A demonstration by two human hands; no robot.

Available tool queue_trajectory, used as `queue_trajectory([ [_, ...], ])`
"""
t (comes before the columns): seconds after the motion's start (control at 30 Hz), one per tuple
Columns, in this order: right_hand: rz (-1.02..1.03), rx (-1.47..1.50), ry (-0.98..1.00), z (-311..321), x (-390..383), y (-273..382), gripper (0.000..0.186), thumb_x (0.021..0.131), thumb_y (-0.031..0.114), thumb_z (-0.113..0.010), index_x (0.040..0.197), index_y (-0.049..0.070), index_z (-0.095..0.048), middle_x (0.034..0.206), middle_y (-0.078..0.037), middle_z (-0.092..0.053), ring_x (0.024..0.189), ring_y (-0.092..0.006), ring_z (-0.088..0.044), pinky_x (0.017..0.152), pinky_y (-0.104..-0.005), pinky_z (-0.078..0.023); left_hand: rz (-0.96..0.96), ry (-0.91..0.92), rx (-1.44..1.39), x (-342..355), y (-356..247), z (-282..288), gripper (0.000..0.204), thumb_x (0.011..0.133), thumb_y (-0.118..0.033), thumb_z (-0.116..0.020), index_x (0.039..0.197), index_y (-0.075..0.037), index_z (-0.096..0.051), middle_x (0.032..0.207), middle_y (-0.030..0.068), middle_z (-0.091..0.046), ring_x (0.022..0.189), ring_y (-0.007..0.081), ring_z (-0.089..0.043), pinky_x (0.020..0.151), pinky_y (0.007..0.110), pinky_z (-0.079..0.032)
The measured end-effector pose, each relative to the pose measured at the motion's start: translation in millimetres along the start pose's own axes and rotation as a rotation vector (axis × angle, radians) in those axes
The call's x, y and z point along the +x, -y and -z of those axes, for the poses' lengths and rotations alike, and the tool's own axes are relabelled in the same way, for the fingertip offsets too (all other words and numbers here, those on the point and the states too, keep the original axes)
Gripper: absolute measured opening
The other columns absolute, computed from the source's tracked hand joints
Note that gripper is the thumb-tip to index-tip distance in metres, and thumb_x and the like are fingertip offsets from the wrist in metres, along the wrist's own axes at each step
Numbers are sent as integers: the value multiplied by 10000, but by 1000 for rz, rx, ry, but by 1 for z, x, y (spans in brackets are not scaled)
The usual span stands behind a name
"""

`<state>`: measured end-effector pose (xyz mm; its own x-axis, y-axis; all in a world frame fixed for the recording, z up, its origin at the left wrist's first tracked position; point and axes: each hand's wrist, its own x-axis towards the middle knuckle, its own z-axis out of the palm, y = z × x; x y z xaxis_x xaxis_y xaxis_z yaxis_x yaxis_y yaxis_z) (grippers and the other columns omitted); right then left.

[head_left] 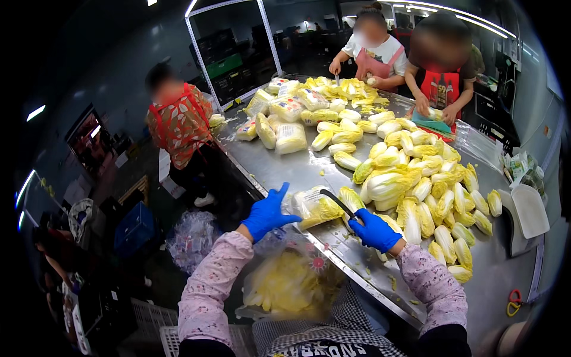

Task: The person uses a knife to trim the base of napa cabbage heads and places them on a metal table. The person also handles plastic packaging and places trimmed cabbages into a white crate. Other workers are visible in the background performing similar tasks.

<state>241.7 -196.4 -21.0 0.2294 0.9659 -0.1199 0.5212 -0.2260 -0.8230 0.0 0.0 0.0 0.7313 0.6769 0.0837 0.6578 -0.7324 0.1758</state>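
The steel table (493, 285) is brightly lit, its bare metal carrying a soft sheen; the floor (163, 214) left of it sinks into dimness. Strip lights (482, 26) glare above its far side. Heads (440, 44) around it are blurred. Straight edges bow toward a black rim; details farthest left of it are perhaps too dark to read.

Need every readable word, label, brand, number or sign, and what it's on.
I won't copy printed wording; where it stands:
Checked garment, dark panel: large pale letters, cut off.
Co-worker's red apron: small print.
Bagged cabbages, far pile: coloured print, too small to read.
Wrapped cabbage by left hand: faint print, unreadable.
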Motion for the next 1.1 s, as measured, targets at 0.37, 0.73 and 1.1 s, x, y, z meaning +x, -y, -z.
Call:
queue_trajectory([
  [0.37, 261, -306, -221, -11, -11, -20, 256, 887, 318, -530, 1019, 100, -546, 743, -225, -623, 680, -412, -607, 602, -492, -472, -113, -141, -474, 69, 70, 29, 254, 775, -271, -680, 949, -92, -633, 891, 141, -660, 815, 315, -637, 729, 361, -510],
  [0.73, 7, 362, -236, -6, -5, -18, 330, 889, 327, -595, 1057, 47, -543, 645, -81, -591, 494, -150, -564, 460, -294, -449, -456, -226, 213, 5, -90, -28, 1001, 695, -560, -682, 1441, -64, -234, 821, 167, -657, 730, 316, -651, 710, 425, -500],
  [1.1, 82, 180, -182, -16, -17, -36, 324, 880, 344, -582, 1042, 64, -558, 689, -151, -626, 559, -272, -612, 547, -375, -473, 131, -227, -928, 41, 32, -31, 191, 834, -216, -637, 865, -28, -628, 723, -5, -558, 713, 78, -502, 661, 256, -447],
])
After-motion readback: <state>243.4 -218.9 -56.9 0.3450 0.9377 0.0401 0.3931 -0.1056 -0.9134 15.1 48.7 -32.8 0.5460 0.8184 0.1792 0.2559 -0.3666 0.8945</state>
